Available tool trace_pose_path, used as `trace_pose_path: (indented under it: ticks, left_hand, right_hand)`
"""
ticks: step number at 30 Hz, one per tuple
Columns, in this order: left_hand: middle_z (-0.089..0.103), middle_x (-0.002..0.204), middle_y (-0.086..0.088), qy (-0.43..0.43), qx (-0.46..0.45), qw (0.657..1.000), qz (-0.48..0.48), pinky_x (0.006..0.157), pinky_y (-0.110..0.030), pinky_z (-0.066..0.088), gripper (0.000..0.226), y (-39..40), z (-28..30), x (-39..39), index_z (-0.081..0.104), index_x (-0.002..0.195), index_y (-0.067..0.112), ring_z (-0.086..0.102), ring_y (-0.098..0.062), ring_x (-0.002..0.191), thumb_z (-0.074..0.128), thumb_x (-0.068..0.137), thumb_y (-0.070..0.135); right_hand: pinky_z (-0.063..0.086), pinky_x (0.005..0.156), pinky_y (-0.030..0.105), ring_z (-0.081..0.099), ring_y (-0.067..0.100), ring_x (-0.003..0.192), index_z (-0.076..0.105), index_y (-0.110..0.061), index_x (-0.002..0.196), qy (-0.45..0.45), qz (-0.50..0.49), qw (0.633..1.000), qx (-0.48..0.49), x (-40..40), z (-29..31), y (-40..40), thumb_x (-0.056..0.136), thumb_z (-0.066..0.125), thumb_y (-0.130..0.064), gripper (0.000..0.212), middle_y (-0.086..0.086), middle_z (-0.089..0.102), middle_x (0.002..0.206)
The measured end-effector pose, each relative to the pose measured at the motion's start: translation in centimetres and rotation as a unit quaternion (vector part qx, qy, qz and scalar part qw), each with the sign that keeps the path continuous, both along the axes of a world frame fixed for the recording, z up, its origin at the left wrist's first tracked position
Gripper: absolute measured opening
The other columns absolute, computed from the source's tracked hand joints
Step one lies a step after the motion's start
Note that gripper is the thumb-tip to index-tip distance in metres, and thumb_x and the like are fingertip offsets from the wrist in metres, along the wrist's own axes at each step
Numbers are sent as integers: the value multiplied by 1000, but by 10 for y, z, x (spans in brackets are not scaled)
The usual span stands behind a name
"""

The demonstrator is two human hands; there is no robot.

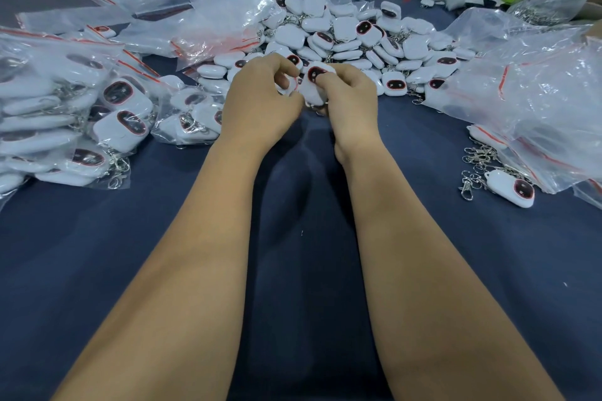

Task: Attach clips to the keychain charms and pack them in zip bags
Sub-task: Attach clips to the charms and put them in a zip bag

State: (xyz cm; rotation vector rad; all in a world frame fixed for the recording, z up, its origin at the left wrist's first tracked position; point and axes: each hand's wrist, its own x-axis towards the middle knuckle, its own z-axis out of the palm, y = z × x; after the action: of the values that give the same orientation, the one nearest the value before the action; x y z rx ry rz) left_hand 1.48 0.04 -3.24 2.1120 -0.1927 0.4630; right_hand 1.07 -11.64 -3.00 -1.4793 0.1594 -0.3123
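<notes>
Head view: two hands (304, 91) grip one charm (314, 80).

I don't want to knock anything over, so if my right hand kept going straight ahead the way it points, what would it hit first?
Probably the loose charm pile just beyond the right hand, which already holds a charm. Depth is hard to judge from one view.
</notes>
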Motion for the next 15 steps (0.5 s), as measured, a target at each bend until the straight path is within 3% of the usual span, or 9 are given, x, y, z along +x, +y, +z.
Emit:
trace_pose_path:
  ticks: [2, 4, 8, 11, 13, 15]
  left_hand:
    - [57, 84, 13, 1, -10, 1000, 7, 75, -38, 55, 30, 1, 0, 0, 62, 93, 33, 58, -15, 77, 61, 71, 12]
    - [58, 83, 13, -1, -45, 999, 22, 70, -35, 55, 28, 1, 1, 0, 64, 92, 31, 58, -10, 70, 58, 72, 11]
    - [59, 81, 13, -19, -154, 986, 60, 59, -12, 43, 21, 2, 6, -1, 64, 91, 26, 52, 4, 60, 56, 78, 12]
    - [61, 81, 7, -38, -211, 975, 65, 62, -15, 44, 20, 4, 11, -3, 64, 88, 22, 55, -6, 69, 56, 79, 6]
    - [62, 81, 9, -58, -215, 972, 72, 65, -13, 44, 21, 3, 13, -5, 64, 86, 21, 54, -4, 70, 55, 78, 3]
    - [62, 80, 9, -73, -225, 969, 75, 65, -12, 43, 22, 2, 15, -8, 63, 84, 21, 53, -2, 67, 54, 76, 2]
  right_hand:
    - [49, 65, 33, 50, 15, 66, 65, -13, 83, 2, -35, 999, 15, 0, 1, -2, 86, 60, -5, 10, 1, 59, 71]
    - [56, 69, 30, 55, 14, 67, 65, -7, 96, 11, -39, 998, 54, 0, 3, -3, 90, 62, -7, 7, 4, 62, 79]
    - [59, 76, 25, 64, 10, 66, 55, -5, 104, -4, 3, 985, 173, -2, 8, 3, 97, 59, -13, 11, 10, 66, 91]
    - [60, 82, 30, 69, 22, 80, 47, -3, 110, -14, 50, 974, 221, -6, 9, 15, 98, 56, -6, 15, 20, 65, 100]
    - [60, 80, 33, 68, 22, 79, 44, -6, 104, -14, 60, 984, 168, -7, 6, 23, 96, 56, -1, 15, 17, 63, 94]
    - [58, 84, 42, 65, 20, 77, 52, -9, 97, -23, 46, 999, 6, -9, 2, 29, 92, 61, -3, 12, 16, 65, 91]
